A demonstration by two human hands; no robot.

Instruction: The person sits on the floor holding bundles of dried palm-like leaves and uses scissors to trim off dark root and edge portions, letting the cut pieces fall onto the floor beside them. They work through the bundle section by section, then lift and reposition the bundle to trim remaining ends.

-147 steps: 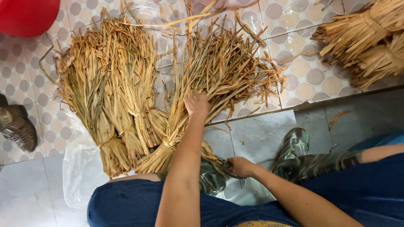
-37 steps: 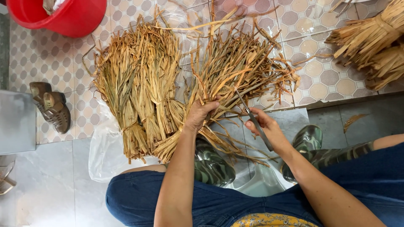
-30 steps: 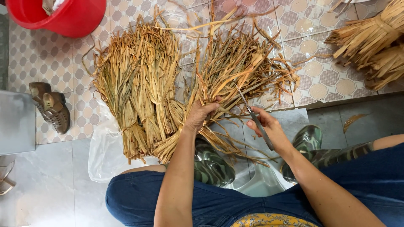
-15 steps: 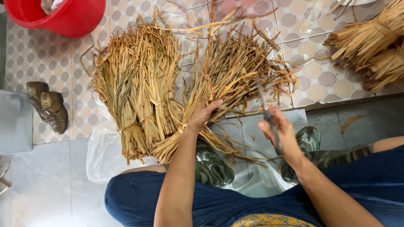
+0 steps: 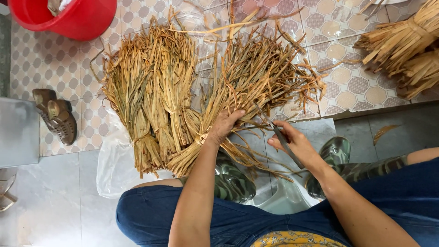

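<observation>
Left hand presses on a fan-shaped bundle of dried straw on the tiled floor; right hand just beside it grips a thin dark blade-like tool whose tip touches the straw. A second straw bundle lies left of it, partly on a clear plastic sheet, with more bundles top right, well apart. Red bucket top left, brown sandals at left, person in blue trousers and green boots.
</observation>
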